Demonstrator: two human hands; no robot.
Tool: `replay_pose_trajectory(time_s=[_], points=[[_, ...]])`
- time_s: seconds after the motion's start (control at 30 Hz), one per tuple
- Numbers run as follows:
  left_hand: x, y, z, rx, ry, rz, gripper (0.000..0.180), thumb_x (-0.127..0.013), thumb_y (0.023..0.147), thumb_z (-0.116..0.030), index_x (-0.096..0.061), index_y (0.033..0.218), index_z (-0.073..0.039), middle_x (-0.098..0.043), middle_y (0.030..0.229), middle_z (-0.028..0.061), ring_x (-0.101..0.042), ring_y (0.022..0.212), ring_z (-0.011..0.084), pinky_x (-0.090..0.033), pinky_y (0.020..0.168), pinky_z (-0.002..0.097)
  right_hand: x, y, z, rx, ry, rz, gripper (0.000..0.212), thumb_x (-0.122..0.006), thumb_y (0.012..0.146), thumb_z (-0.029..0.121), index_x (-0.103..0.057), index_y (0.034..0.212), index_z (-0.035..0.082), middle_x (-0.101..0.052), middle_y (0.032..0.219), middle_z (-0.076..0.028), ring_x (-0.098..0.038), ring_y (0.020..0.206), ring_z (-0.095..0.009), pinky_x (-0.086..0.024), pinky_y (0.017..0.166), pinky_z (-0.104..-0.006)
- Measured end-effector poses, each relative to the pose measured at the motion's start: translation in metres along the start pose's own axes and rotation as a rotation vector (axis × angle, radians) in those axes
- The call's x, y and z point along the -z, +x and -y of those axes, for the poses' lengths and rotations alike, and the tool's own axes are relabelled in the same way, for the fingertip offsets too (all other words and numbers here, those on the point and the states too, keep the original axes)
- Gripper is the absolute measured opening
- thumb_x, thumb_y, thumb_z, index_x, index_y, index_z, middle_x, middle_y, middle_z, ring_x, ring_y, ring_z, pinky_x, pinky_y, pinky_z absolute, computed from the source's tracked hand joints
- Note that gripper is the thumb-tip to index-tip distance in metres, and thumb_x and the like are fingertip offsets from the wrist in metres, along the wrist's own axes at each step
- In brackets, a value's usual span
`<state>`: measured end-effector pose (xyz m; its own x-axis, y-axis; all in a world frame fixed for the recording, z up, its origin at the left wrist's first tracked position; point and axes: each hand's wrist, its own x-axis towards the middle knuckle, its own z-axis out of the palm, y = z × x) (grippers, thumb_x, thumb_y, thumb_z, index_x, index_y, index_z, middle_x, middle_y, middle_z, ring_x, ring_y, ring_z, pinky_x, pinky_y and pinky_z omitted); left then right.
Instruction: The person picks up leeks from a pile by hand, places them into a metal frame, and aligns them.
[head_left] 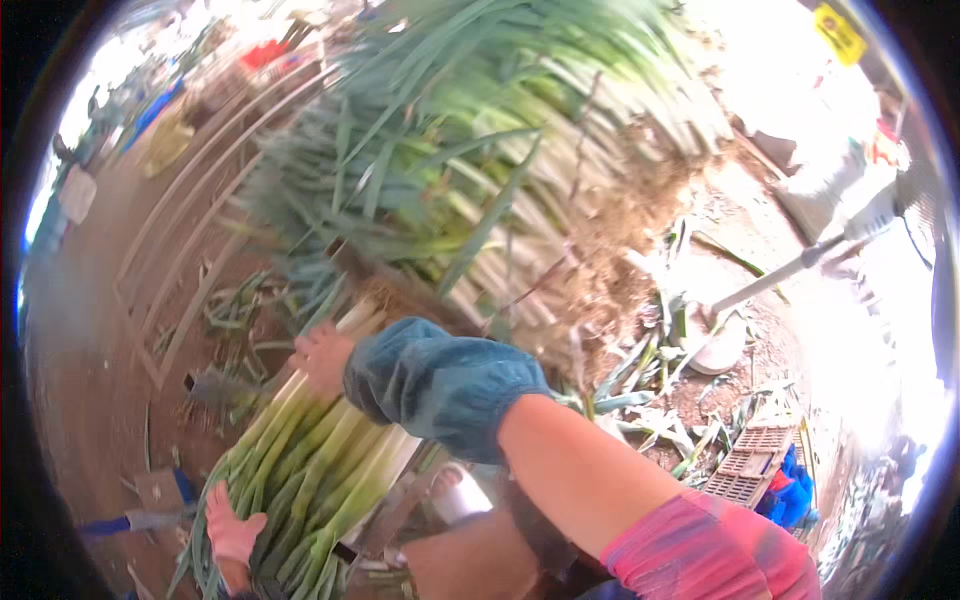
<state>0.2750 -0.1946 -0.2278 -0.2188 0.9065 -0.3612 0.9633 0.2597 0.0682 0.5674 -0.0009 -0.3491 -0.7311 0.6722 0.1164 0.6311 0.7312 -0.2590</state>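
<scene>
A bundle of long green onions (335, 450) lies slantwise at the lower left, its pale stalks and roots pointing up and away, its green leaves toward me. My right hand (322, 360), beyond a blue oversleeve, curls its slightly blurred fingers over the white stalks near the roots. On the leafy end rests my left hand (232, 525), apparently in a pinkish glove, with its fingers stretched out and its thumb apart. Just beyond the bundle is a big heap of green onions (470, 170), leaves to the left, root ends to the right.
Curved pale rails (205, 220) stand left of the heap. Loose leaves and trimmings (650, 410) litter the ground on the right, beside a brown plastic crate (748, 465). A grey pole (780, 275) slants in from the right. A brown board or flap (475, 560) is at the bottom.
</scene>
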Motion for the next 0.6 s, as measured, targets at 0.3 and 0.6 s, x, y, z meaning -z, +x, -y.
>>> replay_pose_trajectory(time_s=[0.3, 0.6], points=[[0.023, -0.084, -0.128, -0.431, -0.465, 0.28, 0.051, -0.057, 0.085, -0.024, -0.044, 0.126, 0.003, -0.053, 0.119, 0.018, -0.056, 0.101, 0.0293, -0.046, 0.085, 0.0363, 0.176, -0.127, -0.111, -0.113, 0.626, -0.265, 0.044, -0.051, 0.088, 0.033, -0.047, 0.122, 0.005, -0.046, 0.116, -0.016, -0.045, 0.108, -0.031, -0.04, 0.092, -0.0432], [0.029, -0.099, -0.181, -0.164, -0.938, 0.316, 0.036, -0.047, 0.094, -0.023, -0.053, 0.121, 0.001, -0.057, 0.118, 0.0122, -0.055, 0.104, 0.02, -0.043, 0.088, 0.0308, 0.192, -0.33, -0.263, -0.758, -0.008, -0.387, 0.034, -0.053, 0.086, 0.021, -0.05, 0.117, 0.007, -0.05, 0.114, -0.017, -0.051, 0.102, -0.034, -0.043, 0.084, -0.044]])
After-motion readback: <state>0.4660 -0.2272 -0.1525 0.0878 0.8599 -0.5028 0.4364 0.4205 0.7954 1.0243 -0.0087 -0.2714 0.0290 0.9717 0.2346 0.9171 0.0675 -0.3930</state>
